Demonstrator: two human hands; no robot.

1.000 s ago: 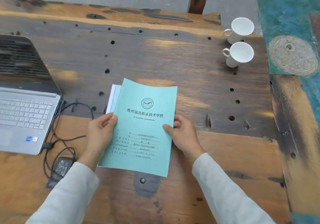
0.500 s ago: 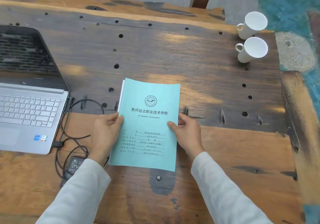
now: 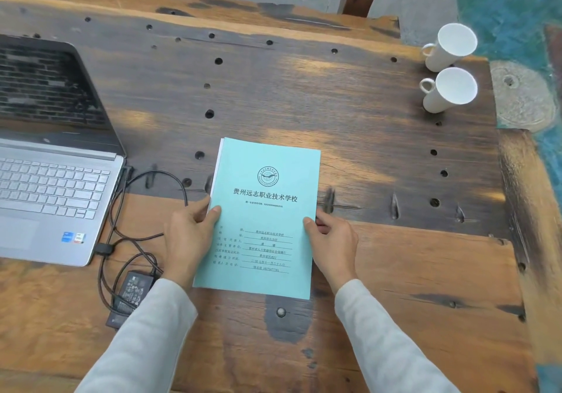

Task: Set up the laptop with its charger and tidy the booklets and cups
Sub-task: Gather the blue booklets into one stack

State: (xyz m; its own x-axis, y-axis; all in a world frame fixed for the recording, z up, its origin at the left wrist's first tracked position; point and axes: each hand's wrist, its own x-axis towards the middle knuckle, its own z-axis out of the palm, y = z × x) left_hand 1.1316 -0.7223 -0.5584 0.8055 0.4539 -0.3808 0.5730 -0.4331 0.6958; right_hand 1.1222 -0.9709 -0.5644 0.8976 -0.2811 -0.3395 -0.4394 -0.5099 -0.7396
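Holding booklets (image 3: 264, 210) at centre frame, flat on the desk (image 3: 304, 94). Left hand (image 3: 188, 237) pinches the left long edge, thumb on the teal cover; right hand (image 3: 334, 240) does likewise on the right edge. Fingers (image 3: 214, 211) of both hands are clamped on the paper. White pages peek out along the upper left edge, so the stack is not quite square. Judged light, floppy, covers likely to slide on each other; midway along both long edges looks the sound hold. Open laptop (image 3: 51, 195) at left of frame. Its cable loops close to the stack's left edge and runs to the charger (image 3: 133, 289) at lower left, beside the left sleeve: possible snag. Two white cups (image 3: 447, 88) at upper right, well apart from the stack, near the desk's right edge. Room to slide lies above and right of the stack.
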